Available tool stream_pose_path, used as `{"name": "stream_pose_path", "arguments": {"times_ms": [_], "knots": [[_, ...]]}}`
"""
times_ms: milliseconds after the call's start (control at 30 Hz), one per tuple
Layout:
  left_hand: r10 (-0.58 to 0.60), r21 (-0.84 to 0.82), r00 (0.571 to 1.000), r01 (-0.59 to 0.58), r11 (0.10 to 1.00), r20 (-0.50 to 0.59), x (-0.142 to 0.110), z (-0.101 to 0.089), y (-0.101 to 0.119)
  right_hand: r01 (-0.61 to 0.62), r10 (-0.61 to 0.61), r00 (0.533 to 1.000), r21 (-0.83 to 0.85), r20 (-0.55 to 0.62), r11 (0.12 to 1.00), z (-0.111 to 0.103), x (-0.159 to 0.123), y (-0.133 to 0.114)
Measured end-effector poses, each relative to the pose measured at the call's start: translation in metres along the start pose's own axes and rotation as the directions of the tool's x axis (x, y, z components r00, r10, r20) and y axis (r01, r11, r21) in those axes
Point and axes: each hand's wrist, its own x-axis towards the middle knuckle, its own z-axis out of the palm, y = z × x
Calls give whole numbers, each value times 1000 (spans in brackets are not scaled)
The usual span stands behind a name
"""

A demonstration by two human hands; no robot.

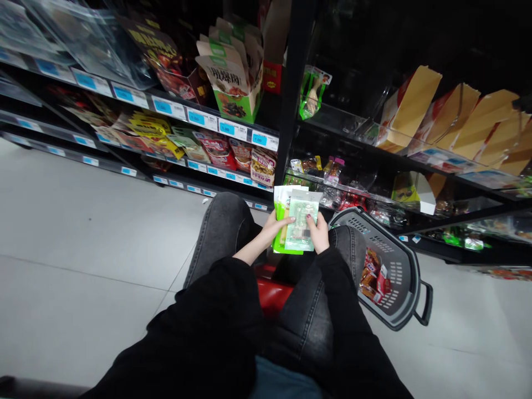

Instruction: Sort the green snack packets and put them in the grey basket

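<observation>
Knees bent before snack shelves (199, 117), I hold a pale-green packet (300, 206) lapped over a bright-green packet (280, 204), the fingers of my left hand (271, 226) pinched on the pair's left edge and those of my right hand (320, 235) closed on the pale one's right; whether these also grip the packet behind, I cannot tell. The step in hand looks to be a close check of the fronts. Beside my right knee (350, 241), a grey basket (387, 250) carries red-wrapped packs (372, 277). Separating the packets would call for my left fingers to loosen on one while my right steadies the other.
</observation>
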Motion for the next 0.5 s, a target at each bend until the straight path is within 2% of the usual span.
{"name": "stream_pose_path", "arguments": {"times_ms": [300,400,500], "knots": [[-19,-100,997,12,995,-73,1,0,5,-16,20,993,32,-112,999,-4,4,3],[-37,-147,995,23,989,-93,1,1,9,-42,63,988,147,-140,988,-10,8,8],[-51,-183,991,29,983,-120,3,0,12,-92,133,986,351,-96,932,-17,10,7]]}}
